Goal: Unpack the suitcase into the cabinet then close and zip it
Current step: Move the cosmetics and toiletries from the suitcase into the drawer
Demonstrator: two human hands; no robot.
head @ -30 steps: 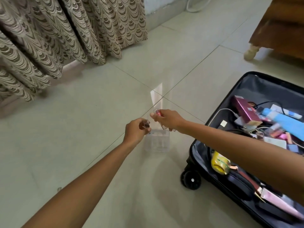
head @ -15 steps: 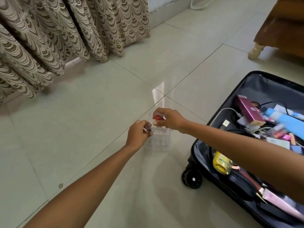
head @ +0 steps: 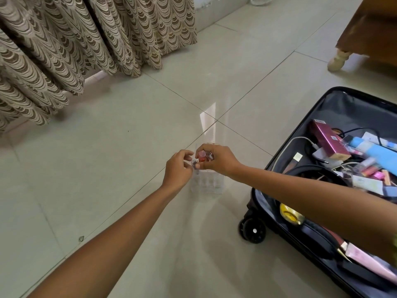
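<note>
Mid-unpack: right hand (head: pixel 218 160) pinched two small bottles (head: pixel 205 156) over a clear organizer (head: pixel 207 182) on the floor; left hand (head: pixel 177 168) pinched a third. Suitcase (head: pixel 335 168) lay open, still full, at right. Next: seat bottles upright in slots.

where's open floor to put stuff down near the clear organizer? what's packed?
Free: pale tiled floor between the patterned curtain and left hand; also tiles between the clear plastic organizer and wooden furniture. Crowded: the open black suitcase, full of boxes and cables; both hands, right hand, hover over the organizer.
</note>
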